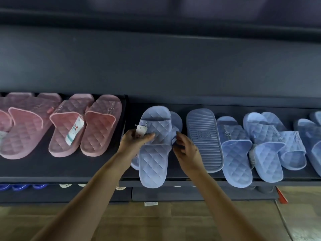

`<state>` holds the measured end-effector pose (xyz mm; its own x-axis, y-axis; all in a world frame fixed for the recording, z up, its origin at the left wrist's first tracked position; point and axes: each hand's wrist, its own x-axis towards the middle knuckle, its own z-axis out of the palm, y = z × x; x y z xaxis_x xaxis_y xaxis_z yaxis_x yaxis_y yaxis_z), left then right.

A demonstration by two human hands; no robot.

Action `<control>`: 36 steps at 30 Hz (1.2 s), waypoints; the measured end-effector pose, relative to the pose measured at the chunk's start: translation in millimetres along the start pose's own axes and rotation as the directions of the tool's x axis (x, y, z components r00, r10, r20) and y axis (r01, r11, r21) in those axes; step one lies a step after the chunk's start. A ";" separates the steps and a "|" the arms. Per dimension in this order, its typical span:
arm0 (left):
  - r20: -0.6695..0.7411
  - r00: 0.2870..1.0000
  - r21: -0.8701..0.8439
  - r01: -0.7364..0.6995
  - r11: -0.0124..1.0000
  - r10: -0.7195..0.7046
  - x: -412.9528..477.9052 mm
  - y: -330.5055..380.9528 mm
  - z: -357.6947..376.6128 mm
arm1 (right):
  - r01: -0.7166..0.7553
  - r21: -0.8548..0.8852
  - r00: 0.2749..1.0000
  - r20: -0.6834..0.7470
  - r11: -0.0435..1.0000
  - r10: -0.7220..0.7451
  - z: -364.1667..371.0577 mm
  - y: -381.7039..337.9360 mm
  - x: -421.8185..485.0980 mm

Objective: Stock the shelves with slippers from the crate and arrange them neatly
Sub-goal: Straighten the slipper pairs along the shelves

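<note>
A light blue quilted slipper lies on the dark shelf, its heel hanging over the front edge, on top of a second blue slipper of which only the edges show. My left hand grips the left side of its strap, next to a white paper tag. At the strap's right side, my right hand pinches it. Just to the right, another blue slipper lies sole up.
Several pink quilted slippers fill the shelf's left part, one with a tag. More light blue slippers lie crowded and overlapping to the right. A lower shelf shows dark blue and white slippers. Wooden floor lies below.
</note>
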<state>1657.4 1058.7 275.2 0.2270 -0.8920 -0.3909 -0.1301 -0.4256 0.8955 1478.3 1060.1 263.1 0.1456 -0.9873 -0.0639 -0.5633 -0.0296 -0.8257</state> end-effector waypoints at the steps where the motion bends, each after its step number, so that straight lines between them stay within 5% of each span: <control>1: 0.000 1.000 -0.018 -0.015 1.000 0.015 -0.1 -0.1 -1.7 | -0.007 0.012 1.000 -0.006 1.000 0.007 0.6 0.8 0.5; 12: 0.175 0.984 -0.213 0.051 0.976 -0.013 3.6 -7.8 -34.4 | -0.190 0.161 0.980 0.089 0.968 0.177 19.1 0.5 -0.3; 21: 0.142 0.990 -0.102 -0.003 0.995 0.017 16.2 -7.3 -73.3 | -0.186 0.095 0.976 0.133 0.978 0.173 33.7 6.5 15.7; 30: 0.262 0.965 -0.120 0.019 0.993 0.013 9.5 -4.3 -79.2 | -0.099 -0.164 0.989 -0.125 0.981 0.079 54.3 4.8 45.6; 36: 0.387 0.920 -0.055 -0.048 0.997 0.065 10.4 -2.9 -72.7 | -0.134 -0.086 0.984 -0.127 0.987 0.122 36.1 5.8 63.3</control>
<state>1730.3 1061.7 283.9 -0.1730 -0.9072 -0.3834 -0.0880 -0.3735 0.9235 1513.6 1003.1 234.0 -0.0288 -0.9953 -0.0929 -0.6453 0.0895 -0.7586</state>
